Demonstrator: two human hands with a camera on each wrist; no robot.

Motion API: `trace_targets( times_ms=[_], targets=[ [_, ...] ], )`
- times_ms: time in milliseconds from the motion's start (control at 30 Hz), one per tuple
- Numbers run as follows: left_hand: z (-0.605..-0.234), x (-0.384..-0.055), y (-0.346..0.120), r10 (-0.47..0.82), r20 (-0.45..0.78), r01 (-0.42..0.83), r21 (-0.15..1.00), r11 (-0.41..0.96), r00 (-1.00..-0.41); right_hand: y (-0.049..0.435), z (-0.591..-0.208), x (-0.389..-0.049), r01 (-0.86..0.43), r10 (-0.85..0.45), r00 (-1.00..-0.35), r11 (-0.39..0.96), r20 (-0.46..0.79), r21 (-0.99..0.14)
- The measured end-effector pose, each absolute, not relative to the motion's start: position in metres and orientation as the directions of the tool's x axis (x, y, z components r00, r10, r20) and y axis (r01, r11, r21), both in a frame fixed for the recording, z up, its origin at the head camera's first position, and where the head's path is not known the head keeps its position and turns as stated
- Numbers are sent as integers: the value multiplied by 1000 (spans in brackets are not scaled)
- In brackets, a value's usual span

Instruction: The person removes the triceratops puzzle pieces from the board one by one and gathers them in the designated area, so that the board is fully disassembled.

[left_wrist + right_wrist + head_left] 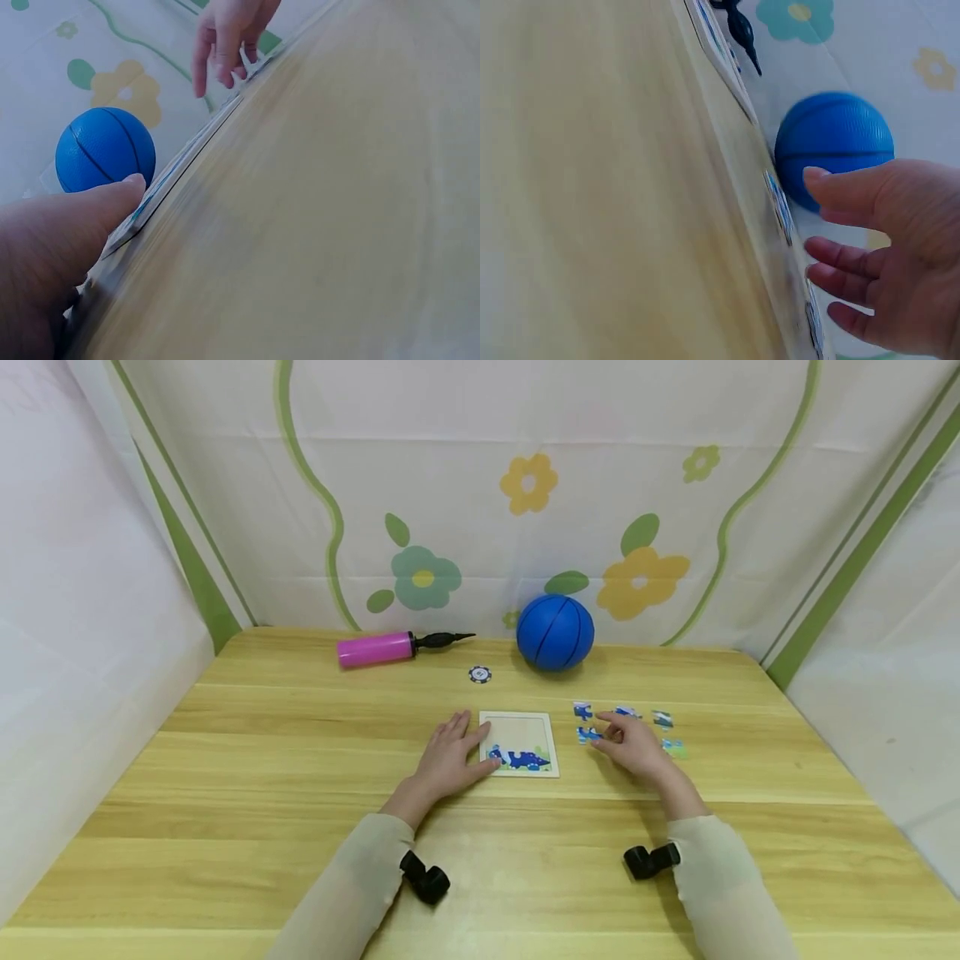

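Observation:
A square puzzle board (517,720) lies on the table with blue dinosaur pieces (525,760) along the bottom of its recess. My left hand (446,758) rests at the board's left edge, fingers extended and thumb over its lower left corner. To the right of the board, my right hand (633,747) hovers by several loose puzzle pieces. Its thumb and fingers are apart in the right wrist view, with nothing seen between them. Closest to its fingertips is a blue piece (587,735); another piece (582,711) lies just behind. The hand partly covers a piece (628,712).
Behind the board lies a poker chip (480,674). A blue ball (555,632) and a pink hand pump (375,649) with a black nozzle sit at the table's back edge. Flowered fabric (465,468) hangs behind. More loose pieces (662,719) lie at the right.

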State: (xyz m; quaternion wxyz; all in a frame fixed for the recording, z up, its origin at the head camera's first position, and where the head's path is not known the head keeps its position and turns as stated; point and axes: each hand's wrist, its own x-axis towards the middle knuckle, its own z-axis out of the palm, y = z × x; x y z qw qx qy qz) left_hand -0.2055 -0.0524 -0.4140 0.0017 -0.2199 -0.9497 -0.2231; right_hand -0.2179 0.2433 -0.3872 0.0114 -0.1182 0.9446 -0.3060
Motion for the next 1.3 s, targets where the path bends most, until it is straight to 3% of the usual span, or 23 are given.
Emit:
trace_targets(
  times_ms=[367,467,633,900,1067,1300],
  targets=[
    [-414,-198,-38,502,107,487,479,731,-858,204,-398,-200,-199,-292,-956,592,22,-781],
    [-414,-197,-37,508,90,484,478,733,-857,199,-403,-196,-228,-296,-954,603,51,-765],
    [-414,-196,-37,516,83,492,460,739,-853,192,-409,-190,-321,-317,-940,710,123,-627],
    [-412,-194,-36,498,68,470,461,753,-865,182,-408,-186,-320,-287,-946,768,149,-555],
    [-412,-194,-36,491,67,464,456,759,-869,180,-409,-188,-313,-292,-947,753,132,-579],
    [-413,-195,-35,485,66,456,468,757,-872,176,-402,-184,-306,-309,-941,610,136,-731]
  ],
)
